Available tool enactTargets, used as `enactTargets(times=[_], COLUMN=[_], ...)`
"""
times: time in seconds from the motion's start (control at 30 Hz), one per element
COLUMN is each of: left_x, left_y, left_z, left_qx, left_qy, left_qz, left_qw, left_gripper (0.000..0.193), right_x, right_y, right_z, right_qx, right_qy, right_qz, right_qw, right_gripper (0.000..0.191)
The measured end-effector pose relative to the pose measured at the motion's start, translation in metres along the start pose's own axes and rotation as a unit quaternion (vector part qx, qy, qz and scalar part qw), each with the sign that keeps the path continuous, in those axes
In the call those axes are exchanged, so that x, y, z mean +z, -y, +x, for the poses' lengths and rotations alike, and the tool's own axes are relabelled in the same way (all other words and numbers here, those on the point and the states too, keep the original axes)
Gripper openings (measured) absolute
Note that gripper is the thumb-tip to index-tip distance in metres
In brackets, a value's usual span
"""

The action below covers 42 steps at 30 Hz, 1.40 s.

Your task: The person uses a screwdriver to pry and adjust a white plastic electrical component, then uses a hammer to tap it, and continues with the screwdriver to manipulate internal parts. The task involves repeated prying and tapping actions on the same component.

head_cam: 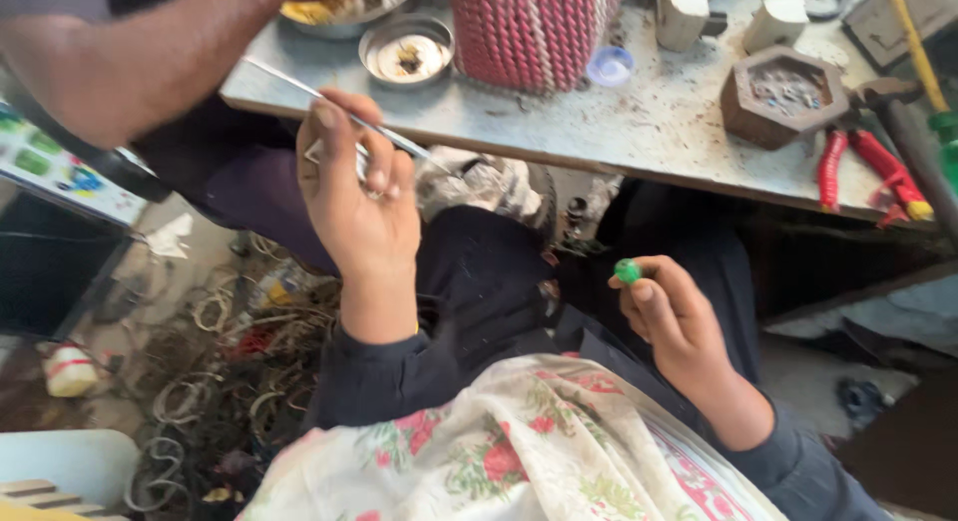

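Workbench (619, 122) behind; bead (627, 271) (green) at right hand (674, 326)

Your right hand (671, 316) pinches a small round bright green bead (627, 271); your left hand (357, 197) grips a thin silver metal rod (339, 108). Your lap cloth (519, 451) is cream with red flowers and green leaves. The basket (529, 27) is pink-and-white striped rope; the pliers (866, 167) have red handles.

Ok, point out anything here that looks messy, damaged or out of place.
The floor left of the person's knees is strewn with tangled wire loops and scraps. The worktable is scratched and stained. The red-handled pliers lie at its front edge, handle tips reaching the rim. Nothing looks spilled.
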<state>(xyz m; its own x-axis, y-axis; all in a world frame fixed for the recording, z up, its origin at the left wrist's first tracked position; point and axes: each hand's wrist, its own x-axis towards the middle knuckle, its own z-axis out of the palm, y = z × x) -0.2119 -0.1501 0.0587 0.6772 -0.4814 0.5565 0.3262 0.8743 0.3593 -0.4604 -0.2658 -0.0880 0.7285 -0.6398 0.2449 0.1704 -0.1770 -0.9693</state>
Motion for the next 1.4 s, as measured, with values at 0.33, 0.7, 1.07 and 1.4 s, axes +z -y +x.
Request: enactTargets(times=[0.33, 0.7, 1.07, 1.4], left_x=[-0.024, -0.012, -0.018, -0.015], left_y=[0.017, 0.031, 0.040, 0.030], left_z=[-0.040, -0.045, -0.044, -0.026], left_qx=[-0.342, -0.385, -0.306, -0.304], left_qy=[0.278, 0.310, 0.365, 0.281], left_qz=[0.339, 0.429, 0.503, 0.487], left_qw=[0.831, 0.756, 0.721, 0.769], left_gripper=[0.017, 0.023, 0.024, 0.022], right_x=[-0.028, -0.020, -0.016, -0.012], right_y=[0.058, 0.057, 0.073, 0.054], right_z=[-0.006, -0.002, 0.015, 0.024], right_qx=[-0.178, -0.198, -0.256, -0.193], right_qy=[-0.180, -0.120, -0.062, -0.008], right_qz=[-0.190, -0.230, -0.388, -0.317], right_qw=[0.949, 0.945, 0.883, 0.928], right_gripper=[0.023, 0.022, 0.032, 0.035])
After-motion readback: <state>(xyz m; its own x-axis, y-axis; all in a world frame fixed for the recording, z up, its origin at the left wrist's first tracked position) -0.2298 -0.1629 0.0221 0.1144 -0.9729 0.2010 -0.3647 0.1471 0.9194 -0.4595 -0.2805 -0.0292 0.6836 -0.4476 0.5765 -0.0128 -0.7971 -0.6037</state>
